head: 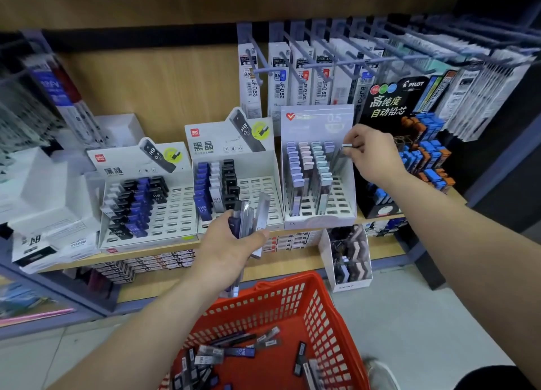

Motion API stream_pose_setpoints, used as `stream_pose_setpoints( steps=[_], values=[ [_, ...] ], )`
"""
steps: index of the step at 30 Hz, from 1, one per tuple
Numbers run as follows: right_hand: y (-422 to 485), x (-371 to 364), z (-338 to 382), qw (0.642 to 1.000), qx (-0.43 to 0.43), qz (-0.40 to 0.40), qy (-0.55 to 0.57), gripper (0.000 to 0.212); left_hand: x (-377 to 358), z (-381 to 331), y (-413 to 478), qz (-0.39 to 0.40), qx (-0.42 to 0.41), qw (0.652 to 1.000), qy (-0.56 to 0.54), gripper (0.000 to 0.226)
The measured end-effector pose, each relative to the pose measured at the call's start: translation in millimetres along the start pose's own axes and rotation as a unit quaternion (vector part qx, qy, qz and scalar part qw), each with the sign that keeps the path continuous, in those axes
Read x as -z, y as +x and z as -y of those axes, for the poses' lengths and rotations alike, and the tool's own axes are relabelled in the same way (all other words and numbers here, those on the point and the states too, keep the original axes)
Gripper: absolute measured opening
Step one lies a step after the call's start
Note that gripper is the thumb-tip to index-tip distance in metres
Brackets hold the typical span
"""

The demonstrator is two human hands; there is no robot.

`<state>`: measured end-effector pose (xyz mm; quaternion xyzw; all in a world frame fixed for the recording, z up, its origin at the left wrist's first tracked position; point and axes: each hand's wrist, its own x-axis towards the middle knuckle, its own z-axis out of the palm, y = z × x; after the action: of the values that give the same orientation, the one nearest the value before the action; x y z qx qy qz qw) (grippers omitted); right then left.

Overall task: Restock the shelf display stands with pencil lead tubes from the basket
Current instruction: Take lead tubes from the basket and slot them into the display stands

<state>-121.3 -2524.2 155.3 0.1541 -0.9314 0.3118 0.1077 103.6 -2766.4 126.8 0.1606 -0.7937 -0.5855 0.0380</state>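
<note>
My left hand [231, 244] grips a fanned bundle of several pencil lead tubes [254, 214] in front of the middle white display stand [265, 211]. My right hand [371, 152] pinches a single lead tube [341, 161] by its cap at the right side of the pale lilac display stand [347, 208], over its rightmost column. That stand holds pastel-capped tubes [307, 167] in its left columns. The red basket [317, 310] stands below on the floor, with several dark lead tubes [231, 353] lying in it. A left white stand [178, 214] holds black and blue tubes.
A black Pilot display [409, 143] with blue and orange tubes stands right of the lilac stand. Pen refills hang on metal hooks [322, 64] above. White boxes [49, 202] sit at the shelf's left. A small white box [348, 260] stands on the lower shelf beside the basket.
</note>
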Motion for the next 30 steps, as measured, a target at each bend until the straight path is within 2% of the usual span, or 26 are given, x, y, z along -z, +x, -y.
stream_pose_setpoints(
  steps=[2, 5, 13, 17, 18, 20, 22, 23, 27, 30],
  values=[
    [1.6, -5.4, 0.5, 0.999, 0.015, -0.013, -0.025, 0.005, 1.1, 0.3, 0.4, 0.000, 0.002, 1.000, -0.003, 0.021],
    [2.8, -10.7, -0.1, 0.995, 0.055, -0.056, -0.067, 0.013, 4.0, -0.4, 1.7, -0.003, 0.003, 1.000, -0.002, 0.021],
    [-14.6, -2.7, 13.9, 0.996, 0.041, -0.030, -0.080, 0.034, 9.3, -1.2, -2.1, 0.001, 0.009, 1.000, -0.015, 0.026],
    [-53.9, 5.2, 65.4, 0.996, 0.075, -0.050, 0.017, 0.012, 14.0, -7.5, -8.4, 0.013, 0.008, 1.000, -0.027, 0.029],
    [-67.2, 5.1, 80.6, 0.995, 0.073, -0.024, 0.065, 0.009, 14.6, -9.7, -10.3, 0.018, 0.008, 0.999, -0.025, 0.029],
    [-93.4, 2.2, 108.4, 0.980, 0.058, 0.083, 0.173, 0.011, 14.8, -14.2, -14.4, 0.027, -0.002, 1.000, -0.015, 0.026],
    [-113.0, -1.8, 128.0, 0.955, 0.037, 0.187, 0.225, 0.017, 13.6, -17.6, -18.0, 0.044, -0.015, 0.999, -0.010, 0.022],
    [-119.0, -2.9, 133.8, 0.948, 0.027, 0.212, 0.237, 0.016, 12.8, -19.2, -20.3, 0.053, -0.020, 0.998, -0.010, 0.021],
    [-123.5, 5.4, 137.2, 0.934, -0.024, 0.206, 0.292, 0.010, 9.4, -21.7, -29.7, 0.075, -0.029, 0.996, -0.047, 0.016],
    [-123.7, 11.2, 129.9, 0.903, -0.068, 0.185, 0.381, 0.011, 14.4, -26.2, -31.6, 0.062, -0.017, 0.994, -0.093, 0.016]
  ],
)
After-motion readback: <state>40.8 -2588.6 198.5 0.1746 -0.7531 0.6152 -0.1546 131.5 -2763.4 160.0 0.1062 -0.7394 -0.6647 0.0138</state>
